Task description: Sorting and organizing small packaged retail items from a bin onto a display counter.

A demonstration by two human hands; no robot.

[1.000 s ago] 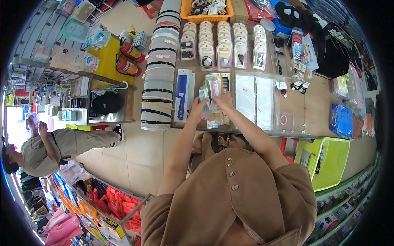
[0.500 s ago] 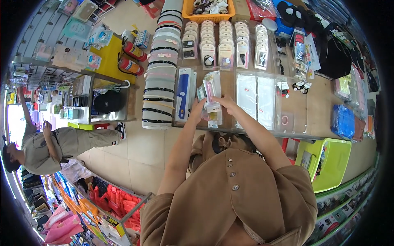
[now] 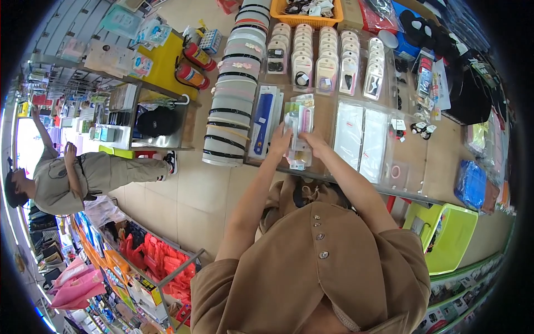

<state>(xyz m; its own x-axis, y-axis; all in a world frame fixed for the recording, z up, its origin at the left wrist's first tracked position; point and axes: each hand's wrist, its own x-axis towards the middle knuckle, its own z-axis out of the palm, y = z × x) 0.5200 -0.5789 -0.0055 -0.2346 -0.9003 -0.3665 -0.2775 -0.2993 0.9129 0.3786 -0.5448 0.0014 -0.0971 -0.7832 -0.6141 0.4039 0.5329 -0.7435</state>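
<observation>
Between my hands is a small stack of clear plastic packets at the table's near edge. One is a clear packet with a pink comb (image 3: 306,119) inside. My left hand (image 3: 280,143) closes on the left edge of the pale clear packets (image 3: 291,126). My right hand (image 3: 314,143) has its fingers closed on the lower right edge of the comb packet. To the left of my left hand lie long blue packets (image 3: 263,121). White flat packets (image 3: 349,131) lie to the right of my right hand.
Rows of carded hair accessories (image 3: 327,67) stand behind the packets. A tall roll of headbands (image 3: 230,106) borders the table on the left. An orange basket (image 3: 311,21) sits at the back. A green bin (image 3: 453,236) stands lower right. Another person (image 3: 61,181) is at far left.
The view has swung, so the table appears farther right. The comb packet, tilted before, now lies straighter and to the right over the pale packets. Both hands stay at the stack.
</observation>
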